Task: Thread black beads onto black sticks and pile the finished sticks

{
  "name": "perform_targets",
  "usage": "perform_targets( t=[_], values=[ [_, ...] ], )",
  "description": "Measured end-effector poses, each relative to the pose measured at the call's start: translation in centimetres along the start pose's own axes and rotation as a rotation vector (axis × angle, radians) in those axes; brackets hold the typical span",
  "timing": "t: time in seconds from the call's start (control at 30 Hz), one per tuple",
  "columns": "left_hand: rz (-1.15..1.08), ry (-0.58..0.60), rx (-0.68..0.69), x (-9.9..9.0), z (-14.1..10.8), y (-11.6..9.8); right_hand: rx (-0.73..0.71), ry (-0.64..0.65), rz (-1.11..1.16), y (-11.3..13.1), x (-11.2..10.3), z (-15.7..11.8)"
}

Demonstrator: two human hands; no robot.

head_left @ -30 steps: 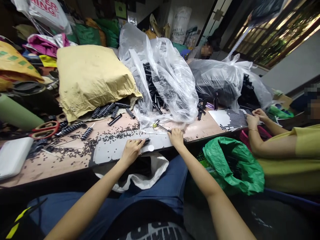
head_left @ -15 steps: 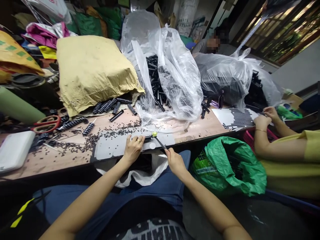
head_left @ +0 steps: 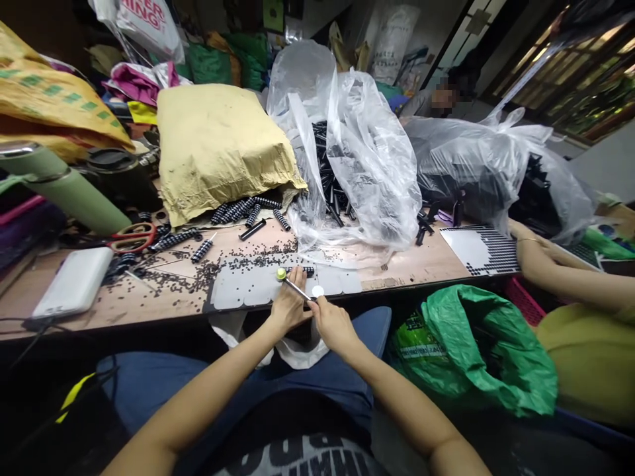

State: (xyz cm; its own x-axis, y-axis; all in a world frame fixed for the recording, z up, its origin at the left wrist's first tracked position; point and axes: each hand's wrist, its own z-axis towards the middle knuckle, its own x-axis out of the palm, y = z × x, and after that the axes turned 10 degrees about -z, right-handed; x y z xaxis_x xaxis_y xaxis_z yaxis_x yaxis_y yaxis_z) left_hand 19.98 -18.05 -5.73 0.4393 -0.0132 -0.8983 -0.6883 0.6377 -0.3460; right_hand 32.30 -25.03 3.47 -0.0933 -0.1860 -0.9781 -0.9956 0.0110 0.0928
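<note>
My left hand (head_left: 289,305) lies over a short black tube (head_left: 309,271), its fingers stretched out flat across it; the middle of the tube is hidden beneath them. The tube rests on a pale grey plate (head_left: 243,285) at the table's front edge, near a small white disc (head_left: 318,291). In my right hand (head_left: 335,324) is a thin metal-shafted tool (head_left: 297,289) with a round yellow-green end (head_left: 281,274). Its shaft crosses above my left hand, with the round end just left of the fingers. Small black dots (head_left: 238,261) lie scattered over the plate's back edge.
Behind stand a yellow sack (head_left: 218,145) and a clear plastic bag (head_left: 372,165) of black tubes. To the left are red-handled scissors (head_left: 131,238) and a white box (head_left: 74,281). A green bag (head_left: 486,350) stands below the table, beside a co-worker's arm (head_left: 560,264).
The tool's round end has moved from the right of my left hand to its left. My left fingers now lie flatter over the tube. The co-worker's arms reach farther forward. The camera view has shifted.
</note>
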Motion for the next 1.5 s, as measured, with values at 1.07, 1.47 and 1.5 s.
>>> perform_targets(
  t=[1.07,1.47,1.5],
  values=[
    [-0.18,-0.074,0.103,-3.1,1.0,-0.3,0.342,-0.146,-0.203,-12.3,-2.0,4.5],
    [-0.307,-0.068,0.103,-2.1,-7.6,-1.0,-0.169,-0.337,-0.017,2.6,-3.7,22.4],
    [-0.335,-0.087,0.076,-2.6,-7.4,-0.7,-0.138,-0.307,-0.01,3.3,-3.9,23.5]
  ],
)
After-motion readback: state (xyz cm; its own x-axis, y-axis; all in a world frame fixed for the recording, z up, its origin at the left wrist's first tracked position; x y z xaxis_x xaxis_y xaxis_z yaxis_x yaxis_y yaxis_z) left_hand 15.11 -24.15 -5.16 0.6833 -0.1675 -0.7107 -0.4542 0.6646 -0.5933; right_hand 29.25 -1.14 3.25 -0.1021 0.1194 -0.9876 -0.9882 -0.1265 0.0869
